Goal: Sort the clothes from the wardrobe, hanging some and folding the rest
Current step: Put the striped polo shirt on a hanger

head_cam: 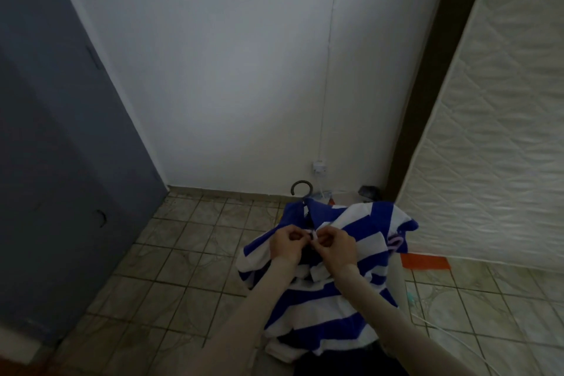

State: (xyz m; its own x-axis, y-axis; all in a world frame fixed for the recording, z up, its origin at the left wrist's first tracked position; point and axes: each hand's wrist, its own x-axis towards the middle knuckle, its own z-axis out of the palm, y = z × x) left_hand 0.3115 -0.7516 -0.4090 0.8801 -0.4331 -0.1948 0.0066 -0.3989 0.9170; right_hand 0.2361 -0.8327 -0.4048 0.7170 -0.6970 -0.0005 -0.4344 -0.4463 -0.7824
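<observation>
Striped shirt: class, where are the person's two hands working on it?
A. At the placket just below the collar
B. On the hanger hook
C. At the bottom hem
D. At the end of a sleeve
A: the left hand and right hand pinch the front opening of the shirt just below its collar, while the hanger hook sticks out untouched above.

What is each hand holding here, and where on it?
Both the left hand and right hand pinch the striped shirt at its front opening just below the collar, one edge each. The shirt is on a hanger.
</observation>
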